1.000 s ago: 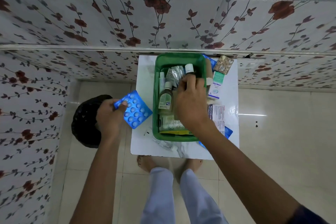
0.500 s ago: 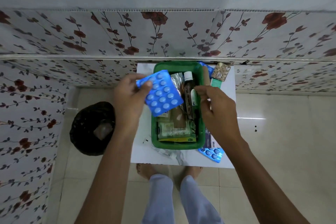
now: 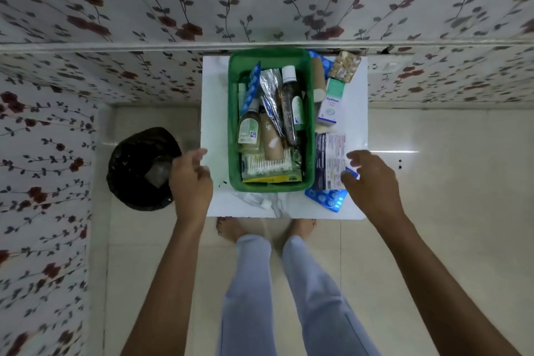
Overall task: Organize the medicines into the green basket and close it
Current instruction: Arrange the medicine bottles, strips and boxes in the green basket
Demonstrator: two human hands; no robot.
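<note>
The green basket (image 3: 234, 124) stands open on a small white table (image 3: 213, 89), filled with bottles, a foil strip, cotton swabs and a blue blister pack (image 3: 250, 87) leaning at its left side. My left hand (image 3: 190, 179) hovers at the table's left edge, empty, fingers loosely curled. My right hand (image 3: 370, 179) rests on the right side of the table, its fingertips touching a printed medicine box (image 3: 329, 162) and a blue blister pack (image 3: 326, 199) under it. A white-green carton (image 3: 331, 105), a beige tube (image 3: 318, 78) and a tan blister strip (image 3: 345, 66) lie right of the basket.
A black bin (image 3: 138, 170) stands on the tiled floor left of the table. Floral-papered walls close in behind and on the left. My bare feet (image 3: 231, 228) are under the table's near edge. A small white tube (image 3: 257, 199) lies in front of the basket.
My left hand has dropped the blue blister pack into the basket's left side and pulled back to the table's left edge. My right hand moved from the basket rim down to the box.
</note>
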